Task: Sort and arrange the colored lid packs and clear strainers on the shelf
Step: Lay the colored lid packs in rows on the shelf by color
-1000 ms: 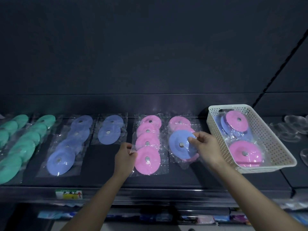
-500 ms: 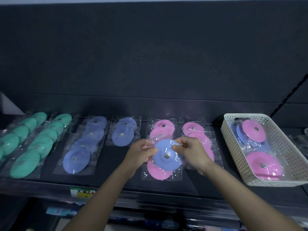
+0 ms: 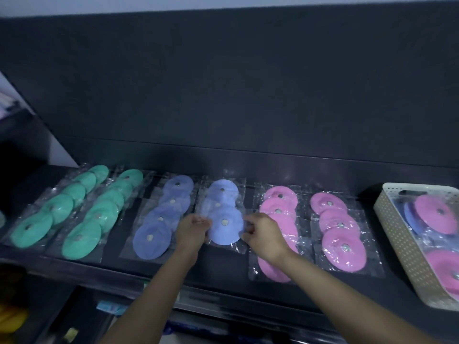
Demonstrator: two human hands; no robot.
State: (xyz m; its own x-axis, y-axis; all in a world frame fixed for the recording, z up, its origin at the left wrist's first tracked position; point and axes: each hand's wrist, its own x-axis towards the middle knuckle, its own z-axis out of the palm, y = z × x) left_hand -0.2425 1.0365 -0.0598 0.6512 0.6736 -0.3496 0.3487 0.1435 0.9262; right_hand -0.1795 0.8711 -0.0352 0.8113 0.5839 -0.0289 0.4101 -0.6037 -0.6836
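Cut by the right edge: white basket (image 3: 397, 234), far wall and near corner out of view, along with part of the pink and blue packs (image 3: 437, 214) inside. Covered by the right hand (image 3: 263, 237): near middle of the left pink row (image 3: 278, 209). Behind the left hand (image 3: 192, 230): right rim of the nearest disc in the blue row (image 3: 151, 238). Under the blue lid pack (image 3: 224, 225) in the grip of both hands: other blue packs of that column, count not readable. Sliced by the left edge: one green disc (image 3: 1, 219). Below the shelf (image 3: 223, 266): yellow shapes (image 3: 12, 321) and small labels, too blurred to identify. Fingertips smeared, wrapper edges hard to trace.
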